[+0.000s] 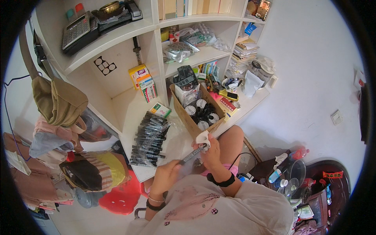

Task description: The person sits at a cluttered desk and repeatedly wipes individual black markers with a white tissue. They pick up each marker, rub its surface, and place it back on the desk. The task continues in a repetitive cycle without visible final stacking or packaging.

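Note:
My left hand [168, 174] grips one end of a dark marker-like pen [191, 155] that bears pale writing. Around its other end, my right hand [212, 151] pinches a crumpled white tissue or cloth [204, 138]. The pen slants up to the right, in front of my chest and close to the desk edge. Several similar black pens [150, 141] lie in a stacked row on the white desk, partly under clear plastic film. Beyond my right hand stands an open cardboard box [184, 119], holding round white-topped containers [190, 110] and black items.
Medicine boxes [147, 88] lean inside the shelf unit [158, 58]. A yellow-and-black tool [228, 95] and a glass jug [265, 73] stand right of the cardboard box. A red plastic stool [122, 196] is at lower left. Bottles [282, 183] crowd a dark table at right.

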`<move>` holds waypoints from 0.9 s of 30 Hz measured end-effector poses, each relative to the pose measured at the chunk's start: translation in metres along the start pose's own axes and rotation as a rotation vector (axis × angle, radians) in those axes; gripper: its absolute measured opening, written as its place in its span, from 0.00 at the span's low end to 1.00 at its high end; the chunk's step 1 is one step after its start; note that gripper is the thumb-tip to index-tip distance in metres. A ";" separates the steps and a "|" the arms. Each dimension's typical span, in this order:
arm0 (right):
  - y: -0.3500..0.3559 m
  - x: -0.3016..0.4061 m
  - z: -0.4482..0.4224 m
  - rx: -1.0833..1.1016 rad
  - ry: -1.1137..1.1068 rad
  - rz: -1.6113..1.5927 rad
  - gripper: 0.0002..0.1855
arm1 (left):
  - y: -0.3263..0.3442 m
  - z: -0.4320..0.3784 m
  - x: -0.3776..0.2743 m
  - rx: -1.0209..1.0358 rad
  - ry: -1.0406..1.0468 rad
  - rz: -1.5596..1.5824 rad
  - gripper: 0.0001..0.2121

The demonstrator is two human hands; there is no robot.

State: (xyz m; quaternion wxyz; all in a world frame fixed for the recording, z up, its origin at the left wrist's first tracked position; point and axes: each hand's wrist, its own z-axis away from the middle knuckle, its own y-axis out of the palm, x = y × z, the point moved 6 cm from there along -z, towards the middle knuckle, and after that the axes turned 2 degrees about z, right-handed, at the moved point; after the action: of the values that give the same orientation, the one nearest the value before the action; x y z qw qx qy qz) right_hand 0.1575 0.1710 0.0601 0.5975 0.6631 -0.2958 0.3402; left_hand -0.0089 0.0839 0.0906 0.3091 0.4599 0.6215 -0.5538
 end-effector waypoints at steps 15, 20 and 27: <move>0.004 -0.031 0.017 -0.035 0.030 0.340 0.18 | 0.011 -0.004 0.013 -0.084 -0.023 -0.066 0.05; -0.004 -0.017 0.009 -0.083 0.032 0.310 0.21 | 0.012 -0.007 0.004 -0.121 0.025 0.021 0.08; 0.029 -0.040 0.035 0.321 0.206 0.555 0.21 | 0.019 -0.003 0.026 -0.118 -0.041 0.145 0.13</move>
State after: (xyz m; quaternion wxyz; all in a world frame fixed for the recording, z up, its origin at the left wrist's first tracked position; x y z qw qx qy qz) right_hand 0.1142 0.1329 0.0431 0.3971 0.6050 -0.3458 0.5973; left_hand -0.0008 0.0917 0.0600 0.3876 0.4734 0.6117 -0.5014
